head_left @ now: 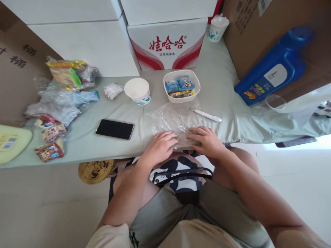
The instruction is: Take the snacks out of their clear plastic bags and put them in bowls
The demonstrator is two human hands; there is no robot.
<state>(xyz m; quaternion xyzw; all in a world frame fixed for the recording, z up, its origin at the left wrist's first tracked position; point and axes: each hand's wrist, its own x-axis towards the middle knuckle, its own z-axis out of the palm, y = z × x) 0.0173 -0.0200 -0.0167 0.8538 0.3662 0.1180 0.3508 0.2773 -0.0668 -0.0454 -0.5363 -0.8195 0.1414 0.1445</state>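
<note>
A clear plastic bag (168, 117) lies flattened on the cloth-covered table near its front edge. My left hand (160, 146) rests on the bag's left part, fingers spread a little. On its right part lies my right hand (207, 140), fingers apart and palm down. Just beyond the bag stands a white tub (182, 100) with blue packets (185, 83) and a yellow packet (181, 94) inside. A white pen-like tool (207, 115) lies at the bag's right side. To the left are a white paper bowl (137, 90) and a black phone (115, 129).
Snack packets (53, 132) and plastic wrappers cover the table's left end, near a yellow-green bottle (12, 143). A crumpled white packet (113, 90) lies beside the bowl. Boxes (168, 44) line the back. A blue bottle (274, 69) and a paper cup (218, 29) stand right.
</note>
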